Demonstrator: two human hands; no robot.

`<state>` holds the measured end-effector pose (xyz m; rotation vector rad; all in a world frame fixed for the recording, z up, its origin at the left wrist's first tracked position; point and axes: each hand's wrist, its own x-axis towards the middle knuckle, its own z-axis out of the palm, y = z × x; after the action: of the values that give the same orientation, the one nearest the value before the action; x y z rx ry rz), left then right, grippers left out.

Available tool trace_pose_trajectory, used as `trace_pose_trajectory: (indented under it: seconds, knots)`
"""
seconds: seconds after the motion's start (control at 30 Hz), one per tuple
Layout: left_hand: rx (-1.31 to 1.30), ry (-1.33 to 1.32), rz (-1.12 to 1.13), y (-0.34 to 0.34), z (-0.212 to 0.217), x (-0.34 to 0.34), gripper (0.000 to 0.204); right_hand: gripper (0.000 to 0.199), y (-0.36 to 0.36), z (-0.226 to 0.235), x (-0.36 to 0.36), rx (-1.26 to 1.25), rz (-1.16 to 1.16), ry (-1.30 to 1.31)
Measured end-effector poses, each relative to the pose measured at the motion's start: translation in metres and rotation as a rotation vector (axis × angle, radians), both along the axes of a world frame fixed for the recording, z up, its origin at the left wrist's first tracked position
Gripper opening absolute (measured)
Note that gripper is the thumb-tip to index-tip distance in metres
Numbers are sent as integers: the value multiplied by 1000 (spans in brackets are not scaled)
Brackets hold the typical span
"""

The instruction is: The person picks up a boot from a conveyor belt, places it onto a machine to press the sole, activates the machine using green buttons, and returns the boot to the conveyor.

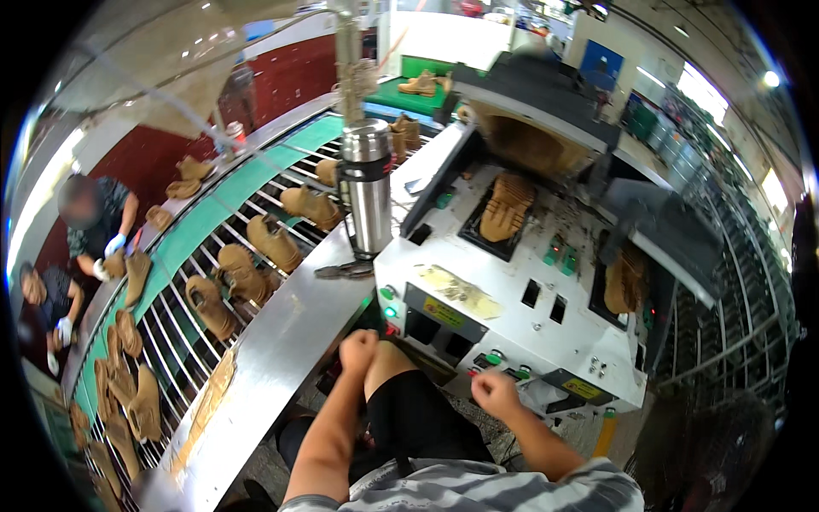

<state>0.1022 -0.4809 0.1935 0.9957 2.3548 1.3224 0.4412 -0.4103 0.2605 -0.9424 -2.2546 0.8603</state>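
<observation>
My left hand [357, 348] is curled into a fist just below the front panel of a white sole-press machine [503, 320], close to its lit green button [391, 312]. My right hand [495, 394] is also closed, near the green knobs [495, 358] on the machine's lower front edge. Neither hand holds anything. A tan boot lies sole up [507, 206] in the machine's left bay, and another tan boot [625, 282] sits in the right bay.
A steel flask [368, 189] stands on the metal ledge [281, 341] to my left, with pliers [345, 271] beside it. Several tan boots [273, 243] ride a roller conveyor. Two people [94, 226] work at its far side. Wire racks [725, 341] stand right.
</observation>
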Motion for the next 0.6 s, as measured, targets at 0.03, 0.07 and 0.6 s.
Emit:
trace_pose_trajectory:
  seconds: [0.03, 0.07, 0.6]
  knots:
    - [30, 10, 191, -21, 7, -22, 31, 9, 23, 8, -27, 128, -50, 140]
    - [-4, 81, 311, -49, 6, -54, 32, 5, 44, 29, -55, 131, -115, 269]
    - [-185, 358, 738, -254, -16, -106, 27, 116, 404, 94, -195, -249, -663, -443]
